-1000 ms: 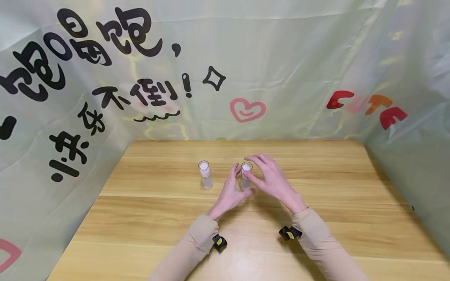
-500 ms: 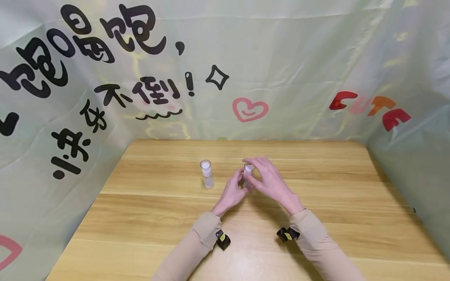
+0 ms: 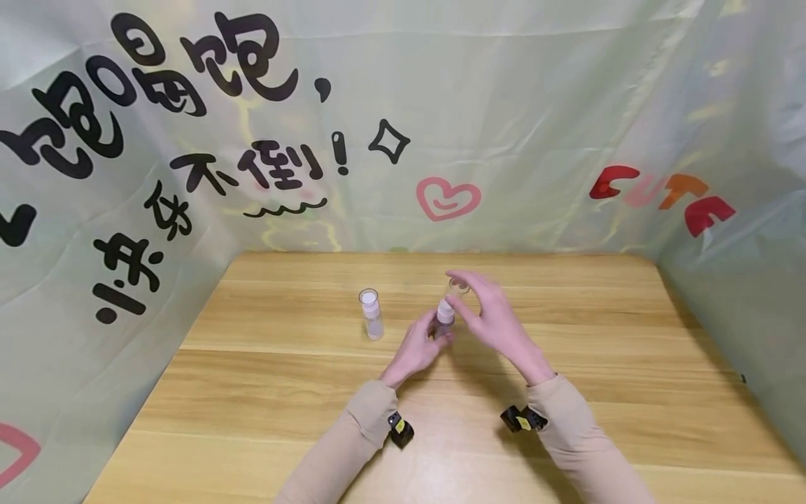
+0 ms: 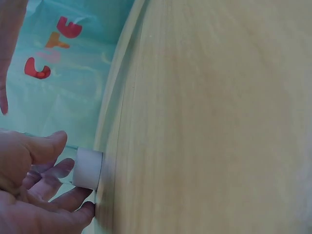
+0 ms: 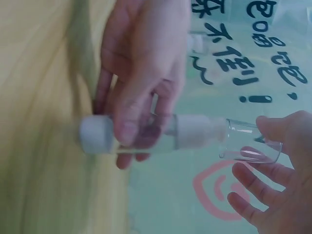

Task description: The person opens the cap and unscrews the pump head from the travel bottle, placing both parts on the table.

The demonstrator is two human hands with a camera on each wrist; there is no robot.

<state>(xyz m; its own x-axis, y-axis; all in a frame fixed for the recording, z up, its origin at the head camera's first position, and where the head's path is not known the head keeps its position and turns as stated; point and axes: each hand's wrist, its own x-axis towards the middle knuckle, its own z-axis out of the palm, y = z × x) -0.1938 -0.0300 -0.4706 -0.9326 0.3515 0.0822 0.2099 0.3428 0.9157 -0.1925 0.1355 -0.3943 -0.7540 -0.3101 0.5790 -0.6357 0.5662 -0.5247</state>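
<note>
A slim bottle (image 3: 445, 313), clear-bodied with white base and collar, is upright near mid-tabletop (image 3: 252, 406), gripped by the left hand (image 3: 417, 346), whose fingers partly hide it; the right hand (image 3: 497, 322) pinches a clear cap (image 5: 248, 141) at its top; a matching capped bottle (image 3: 372, 318) stands left; a lettered backdrop (image 3: 522, 105) hangs behind.

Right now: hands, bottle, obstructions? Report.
Left hand grips the bottle. Right hand holds clear cap at its top. Second bottle stands to the left, apart from both.
</note>
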